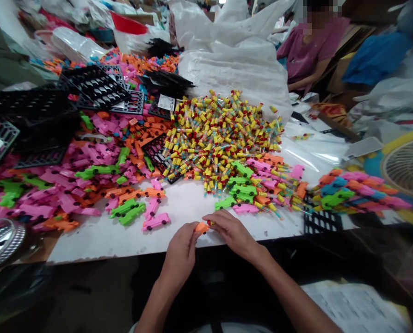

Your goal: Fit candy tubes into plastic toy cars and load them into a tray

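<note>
Over the front edge of the white table (98, 238), my left hand (181, 245) is closed on an orange toy car (201, 228). My right hand (232, 232) pinches a small yellow and red piece (210, 223) at the end of that car. Beyond my hands lies a heap of yellow-capped clear tubes (220, 134). Green toy cars (243, 189) and pink ones (261, 165) lie with tubes at its front right. To the left spreads a large pile of pink, green and orange toy cars (67, 180).
Black plastic trays (95, 85) lie on the left pile. Another black tray (322, 221) sits at the right edge beside stacked cars (355, 189). A yellow-rimmed fan (407, 162) stands far right. A person in a pink shirt (305, 55) is at the back right.
</note>
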{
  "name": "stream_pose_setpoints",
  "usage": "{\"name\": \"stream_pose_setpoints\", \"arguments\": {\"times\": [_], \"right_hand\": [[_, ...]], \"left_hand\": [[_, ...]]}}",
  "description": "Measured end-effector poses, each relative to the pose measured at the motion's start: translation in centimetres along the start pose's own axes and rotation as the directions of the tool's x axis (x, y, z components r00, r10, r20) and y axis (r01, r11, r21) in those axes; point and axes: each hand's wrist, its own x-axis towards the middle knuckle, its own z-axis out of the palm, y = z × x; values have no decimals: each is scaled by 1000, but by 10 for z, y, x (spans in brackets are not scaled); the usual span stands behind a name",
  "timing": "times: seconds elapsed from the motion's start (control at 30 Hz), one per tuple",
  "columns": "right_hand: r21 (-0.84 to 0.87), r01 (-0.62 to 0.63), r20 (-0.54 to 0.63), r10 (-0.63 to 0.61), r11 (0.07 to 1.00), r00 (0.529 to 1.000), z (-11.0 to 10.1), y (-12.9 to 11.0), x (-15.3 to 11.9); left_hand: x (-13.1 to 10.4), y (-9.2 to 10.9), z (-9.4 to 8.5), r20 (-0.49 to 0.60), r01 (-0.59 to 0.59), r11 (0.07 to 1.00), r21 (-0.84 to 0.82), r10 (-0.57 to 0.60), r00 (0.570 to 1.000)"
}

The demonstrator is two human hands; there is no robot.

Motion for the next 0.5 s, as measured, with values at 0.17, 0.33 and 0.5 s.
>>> {"name": "stream_pose_setpoints", "arguments": {"times": [0.17, 0.33, 0.5], "right_hand": [[-29, 28, 47, -27, 999, 999, -1, 0, 1], [-152, 138, 167, -112, 979, 980, -6, -3, 1], [-367, 250, 223, -176, 896, 959, -2, -12, -3]], "left_hand": [[2, 1, -2, 10, -7, 1000, 23, 7, 1000], [2, -3, 0, -6, 117, 993, -5, -117, 993], [1, -3, 0, 44, 275, 956, -99, -272, 961]]}}
